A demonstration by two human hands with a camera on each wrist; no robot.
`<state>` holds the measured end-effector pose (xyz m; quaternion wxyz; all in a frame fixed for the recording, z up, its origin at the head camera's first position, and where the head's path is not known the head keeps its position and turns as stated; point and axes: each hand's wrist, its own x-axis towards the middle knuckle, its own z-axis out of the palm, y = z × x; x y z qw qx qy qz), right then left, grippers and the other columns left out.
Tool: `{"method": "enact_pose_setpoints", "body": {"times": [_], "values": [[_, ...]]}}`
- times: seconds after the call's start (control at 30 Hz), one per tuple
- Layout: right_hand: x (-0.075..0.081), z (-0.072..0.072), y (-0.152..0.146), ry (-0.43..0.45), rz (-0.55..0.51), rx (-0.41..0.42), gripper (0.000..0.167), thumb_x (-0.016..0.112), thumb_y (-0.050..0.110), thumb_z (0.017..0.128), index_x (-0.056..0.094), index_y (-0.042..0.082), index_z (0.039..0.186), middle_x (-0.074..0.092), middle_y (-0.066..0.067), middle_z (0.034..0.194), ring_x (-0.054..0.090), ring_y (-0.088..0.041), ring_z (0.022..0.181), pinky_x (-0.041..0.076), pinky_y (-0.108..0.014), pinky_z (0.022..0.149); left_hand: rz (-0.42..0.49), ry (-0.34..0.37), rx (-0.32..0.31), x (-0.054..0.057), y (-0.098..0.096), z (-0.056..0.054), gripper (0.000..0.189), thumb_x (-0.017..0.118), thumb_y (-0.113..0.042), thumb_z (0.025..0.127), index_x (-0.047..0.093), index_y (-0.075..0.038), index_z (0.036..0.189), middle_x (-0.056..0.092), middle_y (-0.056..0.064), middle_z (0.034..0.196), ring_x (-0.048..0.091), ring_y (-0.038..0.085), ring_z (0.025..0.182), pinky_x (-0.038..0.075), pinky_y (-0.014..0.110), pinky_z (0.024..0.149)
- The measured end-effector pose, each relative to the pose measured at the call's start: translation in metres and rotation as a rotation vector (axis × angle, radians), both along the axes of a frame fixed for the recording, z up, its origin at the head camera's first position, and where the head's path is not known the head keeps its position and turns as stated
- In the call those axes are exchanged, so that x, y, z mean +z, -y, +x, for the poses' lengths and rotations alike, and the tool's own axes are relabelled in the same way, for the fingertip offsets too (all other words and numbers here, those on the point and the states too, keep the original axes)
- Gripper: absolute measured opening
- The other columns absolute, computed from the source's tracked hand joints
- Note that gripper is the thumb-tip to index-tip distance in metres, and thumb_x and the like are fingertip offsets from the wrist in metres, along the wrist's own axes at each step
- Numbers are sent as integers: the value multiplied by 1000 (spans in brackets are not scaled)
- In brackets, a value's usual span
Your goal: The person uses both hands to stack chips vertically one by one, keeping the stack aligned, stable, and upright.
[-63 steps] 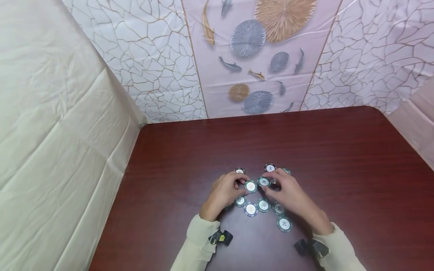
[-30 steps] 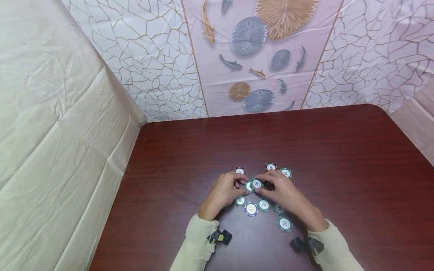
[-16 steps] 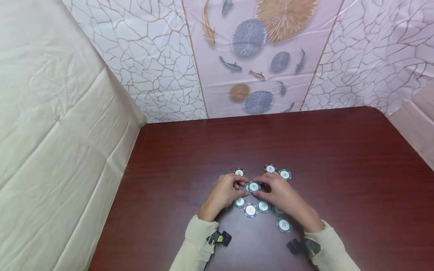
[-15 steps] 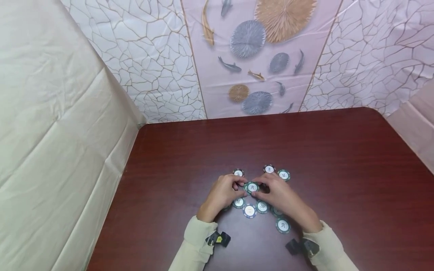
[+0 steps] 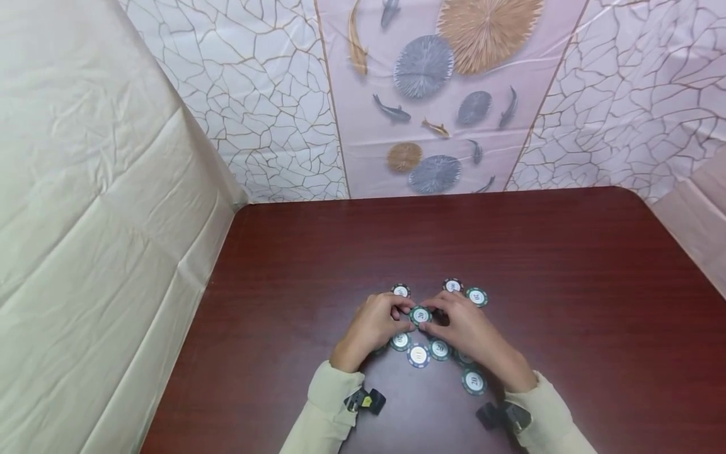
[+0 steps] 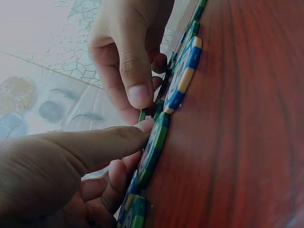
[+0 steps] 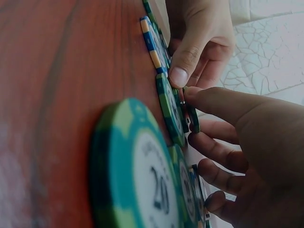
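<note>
My left hand (image 5: pixel 371 325) pinches a green-edged poker chip between thumb and index finger, low over the table. From the other side, my right hand (image 5: pixel 467 328) holds a green poker chip (image 5: pixel 420 316) marked 20 by its edges. This upper chip lies over the left hand's chip and covers nearly all of it in the head view. In the right wrist view, the upper chip (image 7: pixel 194 119) shows edge-on between the right thumb and fingers. The left thumb (image 7: pixel 179 76) is right beside it.
Around the hands lie several chips: a blue one (image 5: pixel 418 355), green ones (image 5: pixel 439 349) nearby and at the front (image 5: pixel 473 381), and black ones (image 5: pixel 452 285) behind. Some are partly under the hands. The dark red table (image 5: pixel 317 252) has cloth walls (image 5: pixel 272 113) behind and at the sides.
My right hand has moved left with its green chip, from beside the left hand's chip to on top of it. The left hand has stayed nearly still.
</note>
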<state>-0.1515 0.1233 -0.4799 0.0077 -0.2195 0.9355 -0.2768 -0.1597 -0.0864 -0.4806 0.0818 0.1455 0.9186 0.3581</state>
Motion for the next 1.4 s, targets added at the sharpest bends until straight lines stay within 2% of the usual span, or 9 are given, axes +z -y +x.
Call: {"method": "enact_pose_setpoints", "body": {"times": [0.17, 0.33, 0.57, 0.7, 0.83, 1.0, 1.17, 1.3, 1.4], "values": [[3, -1, -2, -9, 16, 15, 39, 86, 23, 89, 76, 5, 122, 70, -3, 106, 64, -18, 96, 54, -41, 82, 17, -10, -16, 2, -2, -2, 29, 92, -20, 84, 82, -20, 111, 71, -14, 93, 58, -1, 76, 48, 23, 70], [4, -1, 1, -26, 39, 37, 38, 87, 23, 88, 77, 7, 121, 67, -1, 102, 61, -15, 90, 52, -37, 77, 31, 3, -29, 2, 0, -1, 31, 91, -19, 85, 81, -18, 114, 71, -11, 95, 58, 0, 76, 49, 23, 71], [5, -3, 13, -11, 64, 51, 40, 88, 26, 88, 77, 7, 122, 67, 0, 101, 61, -14, 89, 53, -36, 78, -2, 1, -23, 4, 10, 1, 32, 91, -20, 85, 81, -19, 115, 69, -11, 93, 57, 0, 75, 48, 25, 69], [8, -4, 16, -15, 41, 56, 42, 90, 25, 86, 76, 4, 120, 68, -2, 102, 64, -18, 94, 55, -39, 83, -18, -19, -26, 7, 11, 0, 33, 91, -24, 84, 81, -21, 115, 67, -12, 92, 57, 1, 75, 47, 25, 70], [9, -4, 10, -22, 4, 64, 40, 90, 23, 85, 77, 3, 117, 68, -2, 100, 62, -19, 94, 54, -39, 84, -32, -11, -37, 4, 6, 1, 34, 91, -30, 84, 81, -25, 116, 64, -15, 89, 56, -1, 74, 46, 25, 69], [14, -9, -2, 60, -98, 6, 29, 84, 19, 92, 76, 5, 117, 65, 0, 97, 58, -18, 93, 51, -37, 80, -3, 7, -43, -2, -1, 3, 34, 93, -30, 83, 81, -26, 114, 64, -16, 86, 55, -2, 72, 45, 24, 68], [25, -20, -16, 124, -191, -52, 30, 80, 17, 96, 74, 5, 122, 67, -3, 103, 60, -19, 90, 52, -36, 77, 8, 6, -26, -3, -2, 4, 32, 94, -28, 81, 82, -25, 110, 66, -17, 87, 56, -2, 72, 45, 26, 68], [34, -32, -31, 92, -253, -77, 31, 79, 13, 95, 72, 2, 123, 68, -10, 104, 60, -21, 86, 50, -34, 74, 6, 0, -23, -3, -2, 5, 33, 94, -29, 80, 82, -25, 111, 66, -16, 84, 56, -2, 72, 43, 27, 68], [38, -40, -43, 59, -242, -84, 32, 80, 12, 94, 72, 2, 123, 69, -12, 104, 62, -23, 90, 51, -38, 79, 11, -3, -20, -2, -2, 4, 34, 94, -29, 80, 82, -24, 112, 66, -16, 84, 56, -2, 72, 43, 27, 67]]}}
